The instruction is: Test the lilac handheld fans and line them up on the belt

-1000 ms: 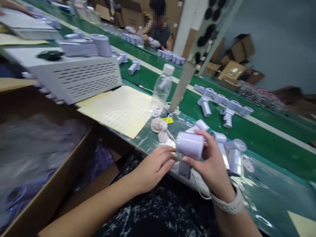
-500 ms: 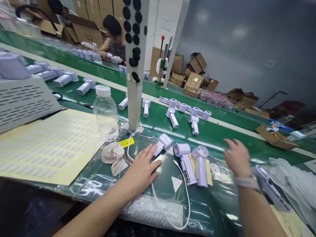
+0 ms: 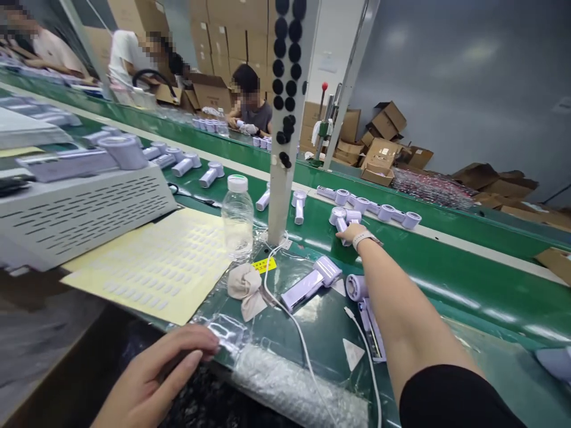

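Observation:
On the green belt, my right hand [image 3: 354,233] is closed around the handle of a light purple handheld fan [image 3: 338,216]. A second fan head [image 3: 354,216] shows right beside it; whether my fingers hold that one too is hidden. My left hand [image 3: 172,359] hovers by the table's near edge, fingers loosely bent and thumb apart, holding nothing visible. In front of it lies a purple fan [image 3: 307,285] on the clear-covered table. Another fan, its handle uncovered [image 3: 372,333], is partly behind my right arm. A white charging cable [image 3: 303,345] curves between them.
A clear plastic bottle [image 3: 237,220] and a sheet of white stickers [image 3: 178,261] are on the left, beside a vented metal box [image 3: 98,208]. A white post [image 3: 285,119] rises at the belt's edge. More fans line the belt [image 3: 473,255]. Co-workers sit across it.
My right hand has reached forward and left to a fan on the belt. My left hand has come off the fan on the table and drawn back towards me. The view has turned left.

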{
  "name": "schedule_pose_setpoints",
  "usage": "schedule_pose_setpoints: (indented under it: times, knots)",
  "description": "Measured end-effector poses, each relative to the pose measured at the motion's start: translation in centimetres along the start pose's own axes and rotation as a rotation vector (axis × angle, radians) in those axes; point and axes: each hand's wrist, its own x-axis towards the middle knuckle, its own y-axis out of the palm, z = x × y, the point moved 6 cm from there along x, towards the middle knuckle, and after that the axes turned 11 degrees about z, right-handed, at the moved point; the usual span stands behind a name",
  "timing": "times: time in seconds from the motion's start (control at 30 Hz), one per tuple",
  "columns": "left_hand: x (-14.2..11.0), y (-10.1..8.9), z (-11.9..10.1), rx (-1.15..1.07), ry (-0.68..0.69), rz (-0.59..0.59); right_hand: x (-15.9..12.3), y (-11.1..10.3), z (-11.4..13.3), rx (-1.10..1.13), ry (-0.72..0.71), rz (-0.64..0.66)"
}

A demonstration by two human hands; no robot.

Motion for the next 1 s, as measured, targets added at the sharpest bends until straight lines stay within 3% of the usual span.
schedule_pose_setpoints:
  times: [0.1, 0.17, 0.23, 0.3, 0.33, 0.4, 0.5, 0.57, 0.67, 0.73, 0.83, 0.93, 1.0]
  knots:
    - [1.0, 1.1, -1.4, -0.136, 0.003, 0.061, -2.0, -0.8, 3.1, -0.043, 0.022, 0.171]
    - [2.1, 3.1, -2.5, -0.349, -0.021, 0.115, -5.6, -1.6, 5.5, -0.057, 0.005, 0.231]
    - [3.1, 6.1, -3.8, -0.661, -0.035, 0.19, -10.9, -1.9, 8.1, -0.066, -0.039, 0.216]
    - [3.9, 8.8, -5.7, -0.981, 0.028, 0.227, -17.1, -1.8, 11.2, -0.082, -0.175, 0.06]
    - [4.1, 9.8, -6.4, -1.097, 0.03, 0.208, -20.1, -1.2, 12.5, -0.086, -0.249, 0.005]
    - [4.2, 11.4, -6.9, -1.249, -0.044, 0.155, -24.7, 0.6, 14.0, -0.029, -0.316, 0.018]
    - [3.9, 12.2, -6.5, -1.337, -0.172, 0.119, -28.0, 2.9, 13.7, 0.215, -0.215, 0.133]
    - [3.7, 12.1, -6.2, -1.395, -0.177, 0.174, -28.9, 3.3, 13.0, 0.417, -0.148, 0.177]
    - [3.3, 11.5, -5.4, -1.46, -0.184, 0.232, -29.2, 2.9, 13.2, 0.512, -0.211, 0.245]
    - [2.9, 11.0, -4.9, -1.446, -0.208, 0.246, -28.4, 2.3, 12.6, 0.34, -0.251, 0.27]
    - [2.4, 10.7, -4.4, -1.429, -0.243, 0.305, -25.4, 0.7, 8.7, 0.048, -0.13, 0.144]
    - [2.0, 10.6, -4.0, -1.46, -0.268, 0.346, -22.6, -0.2, 5.0, -0.021, -0.027, 0.023]
    - [2.0, 10.3, -3.8, -1.463, -0.265, 0.311, -22.2, -0.1, 4.7, -0.038, -0.032, -0.001]
